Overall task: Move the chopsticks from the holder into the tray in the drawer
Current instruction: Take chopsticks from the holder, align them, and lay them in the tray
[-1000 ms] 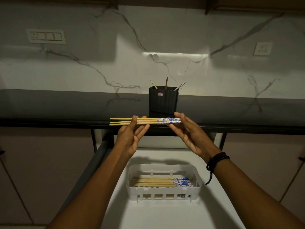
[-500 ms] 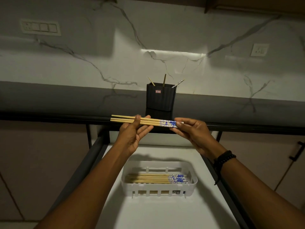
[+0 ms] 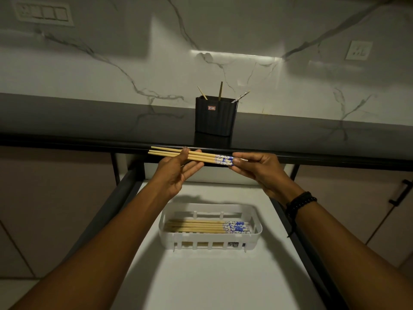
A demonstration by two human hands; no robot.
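Two-handed grip on chopsticks (image 3: 206, 158), tray (image 3: 210, 236) below (more chopsticks inside)

You had a switch panel (image 3: 43, 14) above the dark countertop's (image 3: 89, 121) left end, a socket (image 3: 358, 50) above its right, and a cabinet handle (image 3: 401, 193) below that.

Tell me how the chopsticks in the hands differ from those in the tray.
The held chopsticks hang in the air, pinched by the left hand and right hand; the tray chopsticks lie in the tray. The held chopsticks slant; the tray chopsticks lie level. Both: pale wood, blue-patterned ends pointing right.
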